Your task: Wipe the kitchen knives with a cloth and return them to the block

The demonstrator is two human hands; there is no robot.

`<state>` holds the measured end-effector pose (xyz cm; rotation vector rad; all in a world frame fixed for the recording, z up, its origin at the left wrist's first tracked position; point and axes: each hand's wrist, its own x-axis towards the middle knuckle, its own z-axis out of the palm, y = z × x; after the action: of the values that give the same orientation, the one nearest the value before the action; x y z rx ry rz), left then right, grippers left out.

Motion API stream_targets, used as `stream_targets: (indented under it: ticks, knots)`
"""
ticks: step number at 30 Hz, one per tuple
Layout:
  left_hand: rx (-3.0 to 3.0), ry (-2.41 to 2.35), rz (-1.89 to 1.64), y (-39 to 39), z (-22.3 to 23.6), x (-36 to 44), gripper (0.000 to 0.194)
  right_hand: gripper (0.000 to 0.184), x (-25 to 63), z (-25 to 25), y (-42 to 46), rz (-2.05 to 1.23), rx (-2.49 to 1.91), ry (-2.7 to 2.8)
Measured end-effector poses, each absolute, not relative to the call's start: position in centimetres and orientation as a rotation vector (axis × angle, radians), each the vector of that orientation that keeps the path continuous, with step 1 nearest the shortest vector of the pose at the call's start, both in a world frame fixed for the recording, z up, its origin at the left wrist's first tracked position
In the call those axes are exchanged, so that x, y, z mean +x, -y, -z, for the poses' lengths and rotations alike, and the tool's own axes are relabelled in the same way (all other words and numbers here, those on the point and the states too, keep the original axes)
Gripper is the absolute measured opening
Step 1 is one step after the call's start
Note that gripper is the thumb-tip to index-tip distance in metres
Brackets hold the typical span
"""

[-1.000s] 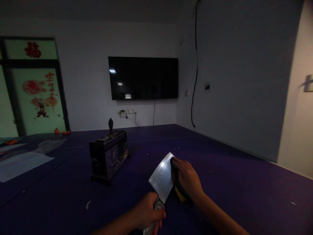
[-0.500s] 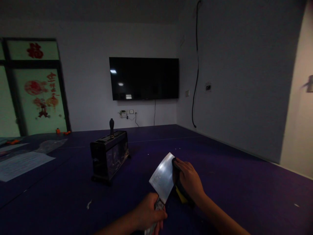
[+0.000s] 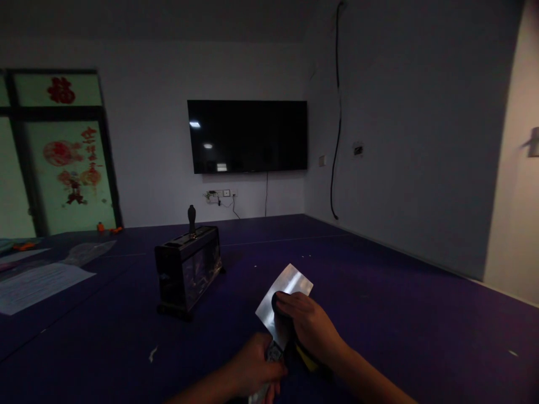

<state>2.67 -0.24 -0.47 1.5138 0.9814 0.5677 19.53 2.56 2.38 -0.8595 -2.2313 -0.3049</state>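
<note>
My left hand point(image 3: 256, 365) is wrapped round the patterned handle of a cleaver point(image 3: 290, 279), low in front of me. The cleaver's wide, shiny blade points up and away. My right hand point(image 3: 309, 322) presses a dark pad point(image 3: 281, 304) against the blade face, its fingers closed over it. Something yellow point(image 3: 306, 359) shows beneath that hand; whether it belongs to the pad I cannot tell. A black knife block point(image 3: 189, 272) stands to the left, apart from both hands, with one dark knife handle point(image 3: 192, 219) sticking up from it.
Papers point(image 3: 44, 286) and a clear plastic sheet point(image 3: 90, 251) lie on the purple tabletop point(image 3: 404, 331) at the left. Orange items point(image 3: 101, 227) sit near its far left edge. A white scrap point(image 3: 153, 353) lies nearer. A television point(image 3: 248, 136) hangs on the wall behind.
My right hand and the dark pad have slid left and down over the blade, from its right edge to its middle. My left hand and the cleaver stay nearly in place.
</note>
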Motion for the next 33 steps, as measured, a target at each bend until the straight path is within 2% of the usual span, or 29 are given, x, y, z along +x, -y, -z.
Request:
stream_targets:
  ticks: [9,15,20,27,33]
  knots:
    - [1.487,-0.992,-0.591,0.3,0.2,3.1,0.005,0.040,18.4,-2.5,-1.2,0.231,-0.714,2.379]
    - [1.585,-0.918,-0.597,0.1,0.7,3.0,0.019,0.038,18.4,-3.4,-0.5,0.201,-0.670,2.439]
    - [1.519,-0.941,-0.596,0.1,0.8,3.0,0.010,0.042,18.4,-2.9,-0.9,0.245,-0.711,2.399]
    - [1.527,-0.975,-0.598,0.0,1.4,2.6,0.012,0.047,19.1,-2.7,-1.8,0.254,-0.910,2.238]
    - [1.524,-0.982,-0.591,0.3,0.8,3.0,0.009,0.045,19.3,-2.5,-1.9,0.281,-0.871,2.260]
